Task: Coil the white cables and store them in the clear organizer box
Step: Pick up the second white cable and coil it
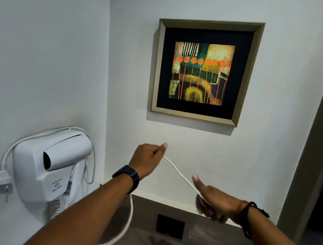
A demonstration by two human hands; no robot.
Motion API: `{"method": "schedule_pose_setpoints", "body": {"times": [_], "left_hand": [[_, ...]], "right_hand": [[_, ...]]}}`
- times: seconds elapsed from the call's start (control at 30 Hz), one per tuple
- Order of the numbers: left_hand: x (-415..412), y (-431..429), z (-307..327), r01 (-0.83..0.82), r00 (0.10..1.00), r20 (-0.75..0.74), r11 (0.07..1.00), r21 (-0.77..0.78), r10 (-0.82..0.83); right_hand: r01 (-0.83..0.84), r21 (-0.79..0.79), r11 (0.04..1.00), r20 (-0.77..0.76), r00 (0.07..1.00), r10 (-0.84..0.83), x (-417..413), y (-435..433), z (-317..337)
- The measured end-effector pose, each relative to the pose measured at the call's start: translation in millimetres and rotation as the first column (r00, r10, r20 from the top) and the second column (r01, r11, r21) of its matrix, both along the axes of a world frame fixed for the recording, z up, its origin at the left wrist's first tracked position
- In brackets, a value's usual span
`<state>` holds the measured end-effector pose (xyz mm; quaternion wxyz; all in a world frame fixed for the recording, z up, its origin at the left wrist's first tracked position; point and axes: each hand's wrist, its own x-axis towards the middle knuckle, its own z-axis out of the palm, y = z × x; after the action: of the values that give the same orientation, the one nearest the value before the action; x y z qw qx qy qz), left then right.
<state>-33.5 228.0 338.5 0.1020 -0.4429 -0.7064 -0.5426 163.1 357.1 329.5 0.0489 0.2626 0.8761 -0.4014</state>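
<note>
Framed picture (207, 71): hanging on the white wall at two o'clock, tilting in view.
Hair dryer (52, 165): sitting in its wall mount at nine o'clock.
Plug (0, 180): dangling unplugged just beside it.
Black wall plate (170, 226): showing at six o'clock.

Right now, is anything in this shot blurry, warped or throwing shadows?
Head view: the right hand is motion-blurred, the left hand sharp; wide-angle distortion tilts the framed picture and walls; soft, even light puts a faint shadow under the frame; the white cable reads clearly.
</note>
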Motion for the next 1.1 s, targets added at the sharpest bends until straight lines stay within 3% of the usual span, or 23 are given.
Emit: {"method": "schedule_pose_setpoints", "body": {"times": [0.07, 0.1, 0.17, 0.2, 0.23, 0.27, 0.3, 0.37, 0.43, 0.47, 0.5, 0.53, 0.57, 0.63, 0.67, 0.7, 0.77, 0.8, 0.83, 0.9, 0.97, 1.0, 1.1], "left_hand": [[-8.2, -1.2, 0.2, -0.049, 0.998, 0.038, 0.999, 0.025, 0.048], [-9.6, -0.6, -1.0, -0.052, 0.997, 0.056, 0.998, 0.025, 0.051], [-4.8, 3.5, -6.3, -0.007, 0.995, 0.102, 1.000, 0.006, 0.006], [1.3, 6.7, -10.5, 0.037, 0.990, 0.134, 0.999, -0.010, -0.035], [8.8, 9.3, -15.6, 0.083, 0.984, 0.160, 0.996, -0.034, -0.076], [16.1, 11.2, -20.6, 0.124, 0.979, 0.172, 0.990, -0.067, -0.111], [22.8, 12.4, -25.6, 0.158, 0.975, 0.173, 0.982, -0.102, -0.138], [32.0, 12.1, -33.2, 0.224, 0.968, 0.150, 0.962, -0.157, -0.201], [38.8, 9.3, -35.4, 0.288, 0.957, 0.087, 0.940, -0.180, -0.277], [41.1, 7.3, -33.8, 0.298, 0.955, 0.051, 0.938, -0.176, -0.294], [41.6, 4.8, -31.0, 0.284, 0.958, 0.012, 0.945, -0.162, -0.286], [40.1, 1.8, -27.4, 0.252, 0.965, -0.030, 0.957, -0.142, -0.259], [36.5, -1.1, -23.5, 0.211, 0.973, -0.070, 0.970, -0.121, -0.220], [25.1, -7.8, -16.5, 0.124, 0.983, -0.123, 0.989, -0.085, -0.134], [18.7, -9.9, -13.9, 0.085, 0.985, -0.146, 0.994, -0.073, -0.095], [12.9, -11.2, -12.2, 0.048, 0.985, -0.165, 0.997, -0.061, -0.057], [7.2, -10.1, -10.2, 0.003, 0.984, -0.179, 0.999, -0.039, -0.010], [6.7, -8.5, -10.0, -0.002, 0.985, -0.173, 1.000, -0.026, -0.002], [8.1, -5.8, -10.2, 0.010, 0.989, -0.150, 1.000, -0.007, -0.011], [15.3, 0.4, -13.0, 0.071, 0.997, -0.036, 0.996, 0.047, -0.069], [25.9, 6.7, -21.3, 0.164, 0.982, 0.088, 0.984, 0.067, -0.170], [31.6, 9.3, -27.4, 0.215, 0.968, 0.124, 0.975, 0.059, -0.220], [46.7, 10.1, -40.3, 0.303, 0.950, 0.092, 0.953, -0.019, -0.300]], "right_hand": [[-0.263, -0.359, 0.895, -0.109, 0.965, 0.240, 1.6, -23.0, 8.2], [-0.395, -0.512, 0.763, -0.252, 0.918, 0.305, 2.0, -33.9, 16.1], [-0.610, -0.642, 0.465, -0.548, 0.789, 0.277, 2.3, -54.4, 38.2], [-0.678, -0.626, 0.386, -0.666, 0.722, 0.188, 1.5, -62.4, 49.8], [-0.712, -0.584, 0.389, -0.754, 0.654, 0.065, 0.4, -68.2, 60.2], [-0.697, -0.541, 0.471, -0.817, 0.568, -0.099, -1.9, -70.8, 68.5], [-0.613, -0.520, 0.594, -0.850, 0.442, -0.288, -5.0, -70.2, 75.2], [-0.288, -0.570, 0.770, -0.814, 0.070, -0.577, -11.2, -58.2, 82.8], [0.124, -0.612, 0.781, -0.778, -0.272, -0.566, -13.1, -35.7, 80.3], [0.355, -0.543, 0.761, -0.836, -0.310, -0.452, -11.9, -22.8, 76.1], [0.558, -0.402, 0.726, -0.915, -0.229, -0.331, -10.7, -9.2, 68.3], [0.686, -0.207, 0.697, -0.969, -0.045, -0.244, -10.2, 1.8, 57.6], [0.731, 0.022, 0.682, -0.954, 0.220, -0.205, -9.5, 7.9, 47.2], [0.567, 0.445, 0.693, -0.654, 0.735, -0.182, -9.3, 5.8, 31.1], [0.382, 0.532, 0.756, -0.449, 0.884, -0.130, -8.5, -0.6, 25.0], [0.178, 0.496, 0.850, -0.282, 0.959, -0.036, -7.1, -12.4, 22.0], [-0.183, 0.162, 0.970, -0.121, 0.971, 0.204, -2.4, -40.0, 17.4], [-0.303, -0.049, 0.952, -0.149, 0.945, 0.293, -1.1, -49.9, 16.7], [-0.396, -0.252, 0.883, -0.231, 0.911, 0.343, 0.5, -57.6, 19.8], [-0.557, -0.578, 0.597, -0.455, 0.827, 0.331, 3.0, -67.6, 36.2], [-0.696, -0.615, 0.372, -0.685, 0.704, 0.186, 4.4, -72.7, 55.6], [-0.729, -0.564, 0.388, -0.771, 0.633, 0.071, 4.8, -73.0, 63.6], [-0.506, -0.458, 0.730, -0.883, 0.356, -0.307, 1.8, -63.0, 80.8]]}}
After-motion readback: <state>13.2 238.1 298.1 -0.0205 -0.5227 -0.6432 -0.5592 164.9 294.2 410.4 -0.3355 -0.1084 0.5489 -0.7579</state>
